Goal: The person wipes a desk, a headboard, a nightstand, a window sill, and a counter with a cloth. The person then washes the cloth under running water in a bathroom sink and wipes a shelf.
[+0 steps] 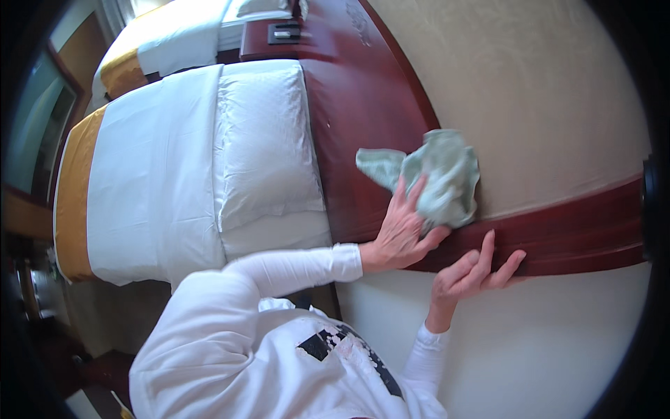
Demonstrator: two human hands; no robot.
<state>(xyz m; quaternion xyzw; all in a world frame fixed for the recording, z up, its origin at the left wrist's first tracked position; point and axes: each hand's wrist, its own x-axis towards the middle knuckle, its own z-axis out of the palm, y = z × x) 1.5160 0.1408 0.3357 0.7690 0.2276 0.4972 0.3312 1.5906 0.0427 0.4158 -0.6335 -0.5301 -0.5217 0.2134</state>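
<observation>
A pale green cloth [443, 178] lies bunched against the top edge of a dark red wooden headboard [356, 105], one corner trailing to the left. My left hand [401, 230] has hold of the cloth's lower part, with the fingers and thumb pressing it to the wood. Below and to the right, my right hand [473, 274] is open, its fingers stretched out and apart. Those fingers rest at the lower edge of a dark red wooden rail [572, 227] that runs off to the right, and they hold nothing.
Left of the headboard is a bed with a white pillow [265, 140] and a gold runner [75, 195]. Beyond stand a red nightstand [269, 42] and a second bed [178, 35]. A beige wall [530, 98] rises above the wood.
</observation>
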